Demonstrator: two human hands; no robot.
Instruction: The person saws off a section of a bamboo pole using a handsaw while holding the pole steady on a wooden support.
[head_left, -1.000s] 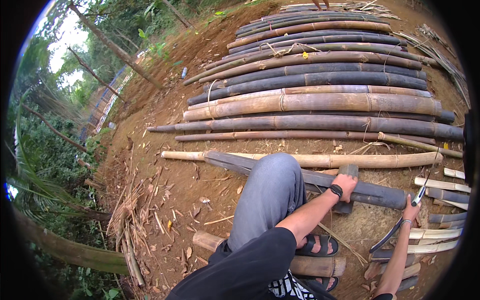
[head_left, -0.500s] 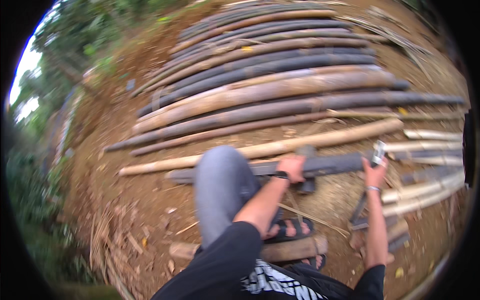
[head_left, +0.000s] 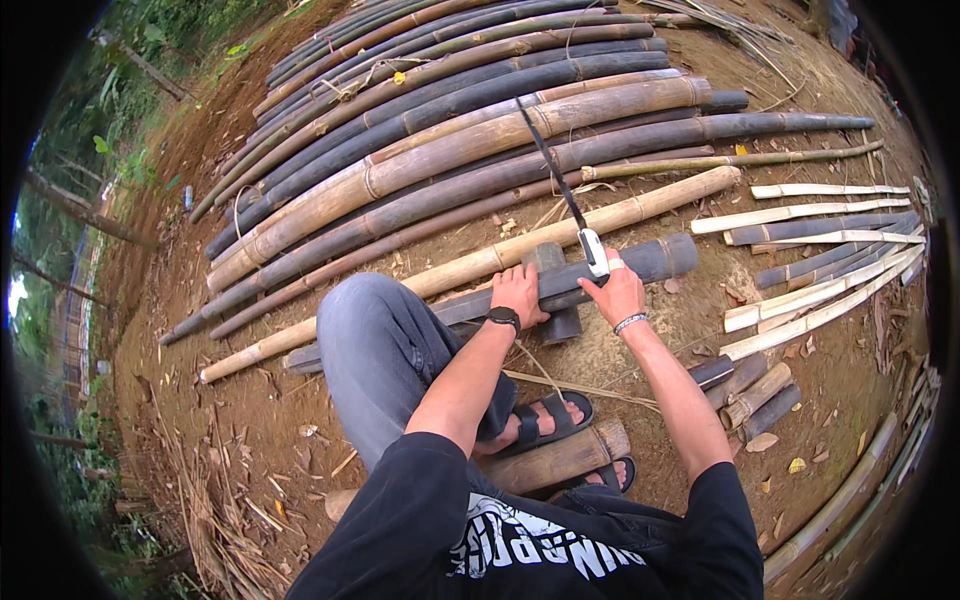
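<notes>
My left hand (head_left: 517, 297) is closed over a dark bamboo pole (head_left: 657, 258), beside a short piece of bamboo (head_left: 560, 327) that lies crosswise under the pole. In my right hand (head_left: 617, 297) is the white-and-black handle of a hand saw (head_left: 590, 246). Its dark, narrow blade points away from me over the pale bamboo pole and the farther poles. The saw handle is over the dark pole, to the right of my left hand. My bent left knee (head_left: 365, 320) covers part of the dark pole's left stretch.
Beyond lie a pale bamboo pole (head_left: 640, 207) and several brown and dark poles (head_left: 440, 160). Split bamboo strips (head_left: 800, 213) lie at right, short cut pieces (head_left: 757, 393) nearer. A thick bamboo log (head_left: 560, 455) lies by my sandalled feet. Dry debris (head_left: 215, 520) covers soil at lower left.
My right hand has moved left with the saw, from near the dark pole's right end to near my left hand. My left hand stays on the pole. The whole view has shifted.
</notes>
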